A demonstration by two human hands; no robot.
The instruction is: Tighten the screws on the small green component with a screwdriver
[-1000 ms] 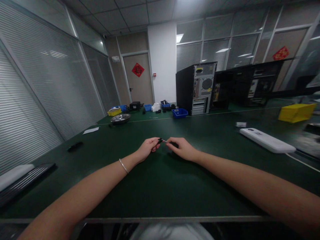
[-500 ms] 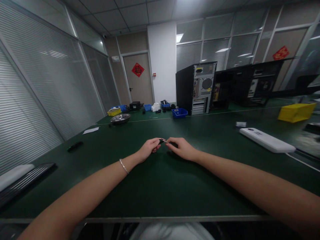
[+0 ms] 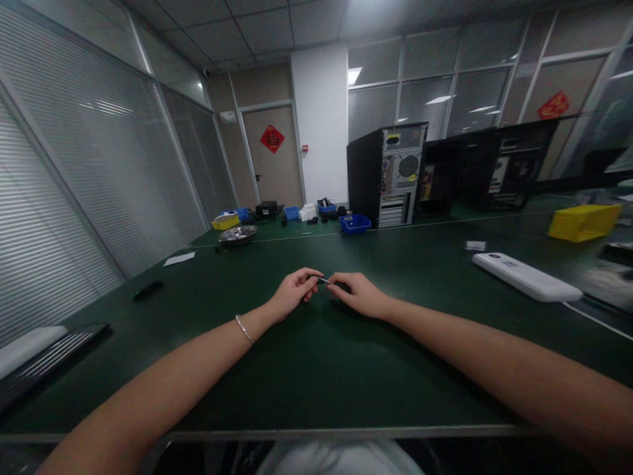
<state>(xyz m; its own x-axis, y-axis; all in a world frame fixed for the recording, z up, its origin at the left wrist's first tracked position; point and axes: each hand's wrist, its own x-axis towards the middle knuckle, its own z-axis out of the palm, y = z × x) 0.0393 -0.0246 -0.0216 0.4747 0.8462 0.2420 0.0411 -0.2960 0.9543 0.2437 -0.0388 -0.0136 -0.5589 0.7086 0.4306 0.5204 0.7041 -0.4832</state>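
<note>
Over the middle of the green table, my left hand (image 3: 294, 295) pinches a small black part (image 3: 320, 282) with thumb and fingertips. The part is mostly hidden by the fingers, and its kind is too small to make out. Facing it, my right hand (image 3: 361, 295) is closed on a thin silvery tool (image 3: 326, 282), whose tip reaches left to the black part. Whether the tip touches the part I cannot tell. Both hands stay close together, wrists low over the tabletop.
A white power strip (image 3: 527, 277) with a cable lies to the right, near a yellow bin (image 3: 583, 222). Computer towers (image 3: 403, 175) stand behind. A metal bowl (image 3: 238, 235) and a blue bin (image 3: 355, 223) sit farther back. At left is a keyboard (image 3: 59, 356).
My left fingers have shifted around the black part, with the index finger now stretched farther over it. The right hand keeps nearly the same place with the thin tool.
</note>
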